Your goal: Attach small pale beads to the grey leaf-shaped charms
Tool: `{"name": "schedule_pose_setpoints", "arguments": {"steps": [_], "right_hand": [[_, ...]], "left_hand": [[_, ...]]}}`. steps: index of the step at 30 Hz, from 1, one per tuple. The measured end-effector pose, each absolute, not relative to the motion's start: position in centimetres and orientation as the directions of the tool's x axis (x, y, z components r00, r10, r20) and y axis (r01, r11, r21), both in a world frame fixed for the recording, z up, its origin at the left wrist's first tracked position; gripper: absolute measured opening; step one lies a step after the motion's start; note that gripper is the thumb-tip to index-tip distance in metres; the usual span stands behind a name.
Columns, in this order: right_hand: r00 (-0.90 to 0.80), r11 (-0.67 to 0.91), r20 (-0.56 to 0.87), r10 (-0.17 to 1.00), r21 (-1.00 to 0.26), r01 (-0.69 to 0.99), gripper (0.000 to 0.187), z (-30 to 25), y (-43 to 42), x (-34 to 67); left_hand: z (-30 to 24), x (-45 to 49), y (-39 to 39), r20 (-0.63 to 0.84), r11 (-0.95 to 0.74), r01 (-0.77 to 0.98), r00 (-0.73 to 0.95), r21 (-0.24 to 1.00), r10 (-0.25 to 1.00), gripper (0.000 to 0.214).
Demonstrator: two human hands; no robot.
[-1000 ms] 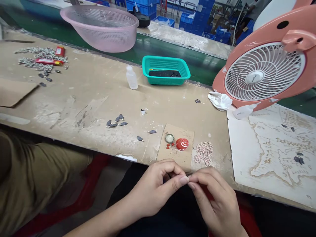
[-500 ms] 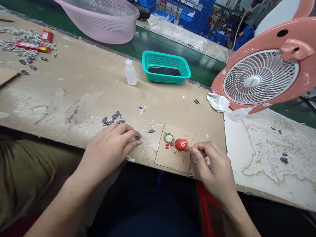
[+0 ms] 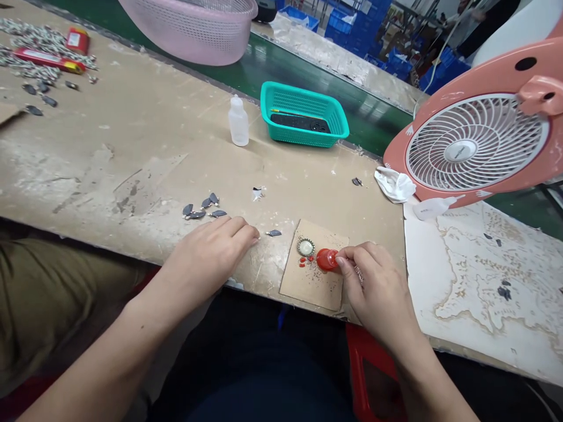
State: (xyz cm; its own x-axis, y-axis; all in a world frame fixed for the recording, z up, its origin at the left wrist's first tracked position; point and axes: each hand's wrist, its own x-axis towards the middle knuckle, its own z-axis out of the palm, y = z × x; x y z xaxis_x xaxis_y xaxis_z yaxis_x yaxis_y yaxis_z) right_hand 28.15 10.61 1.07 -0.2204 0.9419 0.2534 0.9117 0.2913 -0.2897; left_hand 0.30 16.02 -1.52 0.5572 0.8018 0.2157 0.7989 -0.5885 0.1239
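My left hand rests at the table's near edge, its fingers closed. The small dark grey leaf-shaped pendant seen in its pinch a moment ago is now hidden. Just right of its fingertips lies a similar pendant; several more pendants lie above the hand. My right hand is closed in a pinch at the rim of a small red cup; what it pinches is too small to make out. The cup stands on a cardboard square, beside a bottle cap and red bits.
Behind are a white squeeze bottle, a green basket holding a phone, and a pink basket. A pink fan stands right, near a white cloth and stained paper. Chain-like metal parts lie far left.
My right hand has moved left, bringing its fingertips to the red cup. My left hand has turned over, hiding the pendant. The whole view has shifted slightly.
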Motion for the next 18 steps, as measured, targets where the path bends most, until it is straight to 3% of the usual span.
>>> {"name": "schedule_pose_setpoints", "arguments": {"steps": [3,6,10,14,18], "right_hand": [[-0.21,0.29,0.25,0.945,-0.349,0.891,0.017,1.2,10.5,28.1],[-0.092,0.216,0.234,0.968,-0.581,0.785,0.014,1.4,10.2,28.1],[0.132,0.015,0.075,0.988,-0.914,0.405,0.014,1.4,9.2,28.1],[0.229,-0.054,-0.046,0.972,-0.998,0.029,0.013,1.3,7.9,27.4],[0.25,-0.034,-0.057,0.967,-0.995,-0.095,0.012,1.5,6.2,26.3]], "left_hand": [[-1.5,0.4,16.0,0.206,-0.573,0.756,0.535,0.317,0.82,0.03],[-0.8,0.7,15.4,0.207,-0.532,0.583,0.531,0.614,0.822,0.029],[0.3,2.0,13.6,0.161,-0.294,0.25,0.443,0.922,0.882,0.018],[0.5,4.6,11.8,-0.011,0.031,-0.052,0.346,0.998,0.938,0.007],[0.8,7.4,10.4,-0.12,0.206,-0.234,0.336,0.95,0.934,0.012]]}}
